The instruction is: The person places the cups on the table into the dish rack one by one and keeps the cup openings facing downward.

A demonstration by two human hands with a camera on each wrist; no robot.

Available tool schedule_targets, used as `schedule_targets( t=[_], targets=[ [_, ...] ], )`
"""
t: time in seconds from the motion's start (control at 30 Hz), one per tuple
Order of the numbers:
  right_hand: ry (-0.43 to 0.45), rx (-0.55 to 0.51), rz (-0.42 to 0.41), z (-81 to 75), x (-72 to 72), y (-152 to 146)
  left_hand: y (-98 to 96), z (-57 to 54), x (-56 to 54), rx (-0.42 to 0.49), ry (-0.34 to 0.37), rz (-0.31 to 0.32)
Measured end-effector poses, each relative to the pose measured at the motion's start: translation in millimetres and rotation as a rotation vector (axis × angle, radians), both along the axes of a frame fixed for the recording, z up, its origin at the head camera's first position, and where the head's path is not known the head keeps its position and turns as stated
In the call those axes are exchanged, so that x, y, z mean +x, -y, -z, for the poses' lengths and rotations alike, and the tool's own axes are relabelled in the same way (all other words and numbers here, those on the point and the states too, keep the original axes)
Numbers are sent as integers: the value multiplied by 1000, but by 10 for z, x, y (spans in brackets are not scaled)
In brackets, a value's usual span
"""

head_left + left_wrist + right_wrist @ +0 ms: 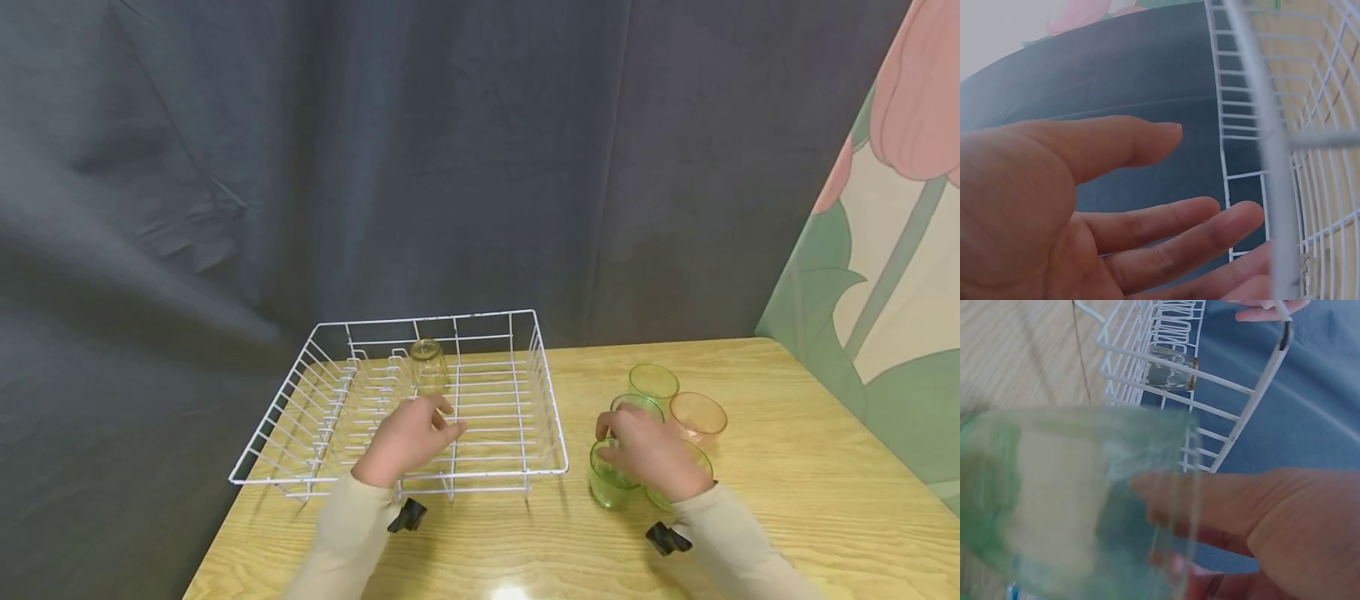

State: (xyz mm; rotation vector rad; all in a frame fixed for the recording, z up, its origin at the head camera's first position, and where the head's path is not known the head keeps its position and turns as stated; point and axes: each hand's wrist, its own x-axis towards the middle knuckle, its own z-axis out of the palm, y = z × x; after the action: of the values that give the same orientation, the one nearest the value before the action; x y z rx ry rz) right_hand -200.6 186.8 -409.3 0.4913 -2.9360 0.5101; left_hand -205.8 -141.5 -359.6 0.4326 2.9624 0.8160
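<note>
My left hand (408,437) hovers over the front of a white wire dish rack (491,476), its thumb (1147,139) and fingers apart with nothing between them. On the right, my right hand (648,450) reaches over a cluster of coloured drinking glasses, right at the rim of the front green glass (609,493). In the right wrist view that upright glass (1054,487) is blurred, and the thumb and fingers overlap its rim; I cannot tell if they grip it. An amber-tinted glass (431,375) sits upside down toward the back of the rack.
Close around the right hand stand another green glass (637,402), a yellow-green glass (654,382), an orange glass (699,414) and a lime glass (701,458), partly hidden. Everything rests on a wooden table (517,542). A dark curtain (480,167) hangs behind it.
</note>
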Motion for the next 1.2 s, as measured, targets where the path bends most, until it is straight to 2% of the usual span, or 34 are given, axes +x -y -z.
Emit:
schedule_targets(
  t=[0.33,0.7,0.9,1.2],
  targets=[
    [52,-50,24,49,-3,17,-31,108,79,4,2,33],
    [31,7,34,77,-3,24,-42,139,109,21,1,46],
    [55,1,52,93,-24,37,-42,172,96,21,-2,49],
    [41,12,55,120,-56,43,-50,176,110,36,-10,46]
  ],
)
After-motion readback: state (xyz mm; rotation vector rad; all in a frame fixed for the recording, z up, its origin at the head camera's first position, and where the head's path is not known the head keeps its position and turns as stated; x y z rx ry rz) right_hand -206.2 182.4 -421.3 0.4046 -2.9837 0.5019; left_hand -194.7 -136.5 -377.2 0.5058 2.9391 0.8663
